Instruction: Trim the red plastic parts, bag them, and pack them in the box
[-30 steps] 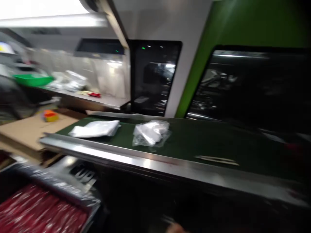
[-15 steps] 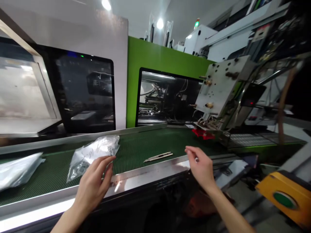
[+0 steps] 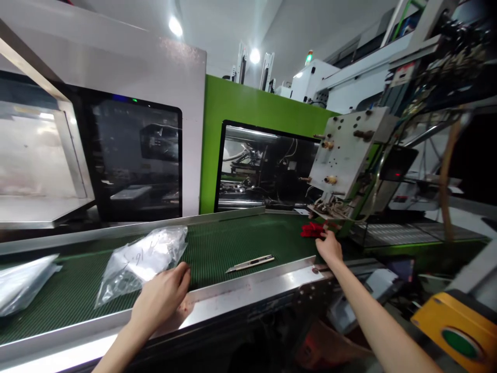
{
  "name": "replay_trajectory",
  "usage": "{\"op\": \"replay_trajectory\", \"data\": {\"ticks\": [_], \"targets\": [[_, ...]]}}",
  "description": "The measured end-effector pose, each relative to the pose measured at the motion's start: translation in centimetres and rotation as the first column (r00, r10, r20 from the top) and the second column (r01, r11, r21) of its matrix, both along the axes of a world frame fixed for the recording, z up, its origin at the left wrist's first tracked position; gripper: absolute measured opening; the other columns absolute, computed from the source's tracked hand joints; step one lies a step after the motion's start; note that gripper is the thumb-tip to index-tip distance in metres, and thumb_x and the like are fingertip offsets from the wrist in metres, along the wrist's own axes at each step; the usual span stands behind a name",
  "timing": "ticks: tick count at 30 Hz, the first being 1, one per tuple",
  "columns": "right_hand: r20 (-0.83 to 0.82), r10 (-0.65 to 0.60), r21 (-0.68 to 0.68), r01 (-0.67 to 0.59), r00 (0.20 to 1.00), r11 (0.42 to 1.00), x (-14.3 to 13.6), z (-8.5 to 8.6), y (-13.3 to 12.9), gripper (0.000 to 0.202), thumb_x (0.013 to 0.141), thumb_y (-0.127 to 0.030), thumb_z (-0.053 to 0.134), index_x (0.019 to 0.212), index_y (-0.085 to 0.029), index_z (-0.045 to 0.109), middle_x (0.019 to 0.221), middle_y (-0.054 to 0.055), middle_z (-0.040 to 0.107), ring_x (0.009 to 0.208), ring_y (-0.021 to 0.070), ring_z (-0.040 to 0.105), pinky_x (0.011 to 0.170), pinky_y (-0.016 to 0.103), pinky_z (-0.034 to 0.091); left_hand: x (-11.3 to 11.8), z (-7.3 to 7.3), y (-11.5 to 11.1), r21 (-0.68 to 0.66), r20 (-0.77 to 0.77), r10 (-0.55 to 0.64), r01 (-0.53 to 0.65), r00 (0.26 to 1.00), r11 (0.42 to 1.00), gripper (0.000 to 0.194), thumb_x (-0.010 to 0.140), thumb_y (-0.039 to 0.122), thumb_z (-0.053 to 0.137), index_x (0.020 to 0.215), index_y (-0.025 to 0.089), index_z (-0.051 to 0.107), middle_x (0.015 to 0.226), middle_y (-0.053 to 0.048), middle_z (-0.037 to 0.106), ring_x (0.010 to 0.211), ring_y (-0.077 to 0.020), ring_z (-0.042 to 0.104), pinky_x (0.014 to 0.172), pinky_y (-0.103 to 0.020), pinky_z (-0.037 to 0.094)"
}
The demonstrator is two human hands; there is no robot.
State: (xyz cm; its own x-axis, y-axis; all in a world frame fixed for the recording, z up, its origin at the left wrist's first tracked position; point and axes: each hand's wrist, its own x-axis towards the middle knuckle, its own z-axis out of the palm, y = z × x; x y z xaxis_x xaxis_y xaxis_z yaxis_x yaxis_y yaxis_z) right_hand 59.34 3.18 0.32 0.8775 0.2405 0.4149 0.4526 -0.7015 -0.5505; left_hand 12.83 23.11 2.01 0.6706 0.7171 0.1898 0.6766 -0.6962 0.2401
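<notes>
My right hand (image 3: 330, 247) reaches over the green conveyor belt (image 3: 217, 248), its fingertips closed at the near edge of a red plastic part (image 3: 311, 230). The hand hides some of that part's right side. At the belt's near metal rail (image 3: 248, 290), my left hand (image 3: 162, 296) is closed with curled fingers, and I see nothing in it. Just beyond it lies a clear plastic bag (image 3: 145, 256) with handwriting on its white contents. A utility knife (image 3: 250, 263) with its blade out rests on the belt between my hands.
Another plastic bag (image 3: 25, 282) lies at the belt's left end. A metal plate (image 3: 337, 155) with fittings and hoses hangs over the red part. The green machine (image 3: 267, 109) stands behind the belt. A yellow box (image 3: 454, 331) with a green button is at lower right.
My right hand has moved forward from the near rail to the red plastic part. My left hand's fingers have curled in near the rail. The view has tilted slightly upward.
</notes>
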Motion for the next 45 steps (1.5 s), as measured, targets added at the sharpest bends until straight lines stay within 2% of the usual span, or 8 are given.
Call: {"op": "replay_trajectory", "data": {"ticks": [10, 17, 23, 27, 30, 33, 40, 45], "targets": [[0.148, 0.378, -0.325, -0.317, 0.914, 0.891, 0.3, -0.2, 1.0, 0.032, 0.094, -0.035, 0.059, 0.123, -0.02, 0.059, 0.134, 0.009, 0.054, 0.116, 0.0225, 0.056, 0.098, 0.046, 0.049, 0.1, 0.1, -0.2, 0.01, -0.088, -0.008, 0.009, 0.996, 1.0, 0.036, 0.099, 0.032, 0.024, 0.094, 0.02, 0.058, 0.088, -0.009, 0.071, 0.082, -0.0245, 0.07, 0.068, -0.029, 0.046], [0.208, 0.5, -0.292, -0.435, 0.841, 0.852, -0.8, 2.5, 2.0, 0.022, 0.094, -0.035, 0.059, 0.106, -0.017, 0.063, 0.114, 0.007, 0.062, 0.104, 0.0188, 0.06, 0.092, 0.042, 0.052, 0.4, 0.4, -0.8, -0.001, -0.086, 0.023, -0.023, 0.996, 1.0, 0.035, 0.1, 0.03, 0.025, 0.091, 0.02, 0.057, 0.083, -0.007, 0.07, 0.082, -0.0252, 0.07, 0.067, -0.032, 0.047], [0.179, 0.588, -0.042, -0.591, 0.789, 0.805, -5.6, 5.2, 10.0, 0.03, 0.095, -0.039, 0.057, 0.114, -0.016, 0.06, 0.117, 0.008, 0.061, 0.101, 0.0188, 0.061, 0.088, 0.04, 0.053, 0.4, 0.7, -1.3, -0.018, -0.078, 0.053, -0.055, 0.996, 0.998, 0.035, 0.103, 0.033, 0.032, 0.093, 0.015, 0.061, 0.08, -0.003, 0.067, 0.077, -0.018, 0.067, 0.074, -0.035, 0.052], [-0.006, 0.732, 0.041, -0.731, 0.681, 0.681, -10.8, 4.3, 16.1, 0.033, 0.096, -0.04, 0.057, 0.116, -0.014, 0.059, 0.105, 0.006, 0.064, 0.086, 0.0149, 0.064, 0.075, 0.033, 0.057, 0.2, 0.9, -1.5, -0.018, -0.083, 0.065, -0.066, 0.994, 0.998, 0.035, 0.103, 0.036, 0.036, 0.093, 0.014, 0.062, 0.08, -0.003, 0.067, 0.076, -0.0165, 0.066, 0.077, -0.036, 0.053], [-0.111, 0.783, -0.025, -0.789, 0.612, 0.614, -12.9, 3.4, 17.5, 0.03, 0.094, -0.039, 0.06, 0.111, -0.014, 0.062, 0.103, 0.005, 0.065, 0.085, 0.0145, 0.064, 0.074, 0.032, 0.056, 0.1, 1.0, -1.6, -0.011, -0.08, 0.075, -0.076, 0.994, 0.997, 0.036, 0.103, 0.037, 0.035, 0.092, 0.014, 0.062, 0.081, -0.003, 0.067, 0.077, -0.0169, 0.066, 0.077, -0.036, 0.053], [-0.135, 0.763, -0.139, -0.774, 0.632, 0.617, -11.2, 3.8, 16.1, 0.028, 0.094, -0.038, 0.06, 0.11, -0.015, 0.063, 0.107, 0.006, 0.065, 0.091, 0.0159, 0.064, 0.082, 0.036, 0.055, 0.1, 1.0, -1.6, -0.012, -0.077, 0.078, -0.079, 0.994, 0.997, 0.037, 0.103, 0.035, 0.033, 0.092, 0.015, 0.062, 0.083, -0.005, 0.068, 0.078, -0.0177, 0.067, 0.077, -0.035, 0.051], [0.002, 0.349, -0.336, -0.328, 0.937, 0.883, 0.9, 6.4, 6.9, 0.034, 0.095, -0.039, 0.058, 0.121, -0.018, 0.058, 0.125, 0.009, 0.058, 0.109, 0.0217, 0.059, 0.094, 0.045, 0.051, 0.5, 0.9, -1.2, -0.026, -0.087, 0.036, -0.039, 0.996, 0.999, 0.038, 0.1, 0.033, 0.024, 0.089, 0.019, 0.057, 0.084, -0.009, 0.07, 0.085, -0.0248, 0.07, 0.07, -0.032, 0.047], [-0.006, 0.312, -0.463, -0.279, 0.95, 0.841, 3.3, 4.1, 3.3, 0.034, 0.093, -0.037, 0.061, 0.121, -0.017, 0.059, 0.125, 0.009, 0.059, 0.109, 0.0215, 0.06, 0.092, 0.044, 0.052, 0.7, 0.8, -0.9, -0.017, -0.098, 0.017, -0.019, 0.995, 1.0, 0.038, 0.1, 0.032, 0.022, 0.089, 0.019, 0.056, 0.084, -0.009, 0.07, 0.085, -0.0267, 0.07, 0.069, -0.032, 0.047]]}}
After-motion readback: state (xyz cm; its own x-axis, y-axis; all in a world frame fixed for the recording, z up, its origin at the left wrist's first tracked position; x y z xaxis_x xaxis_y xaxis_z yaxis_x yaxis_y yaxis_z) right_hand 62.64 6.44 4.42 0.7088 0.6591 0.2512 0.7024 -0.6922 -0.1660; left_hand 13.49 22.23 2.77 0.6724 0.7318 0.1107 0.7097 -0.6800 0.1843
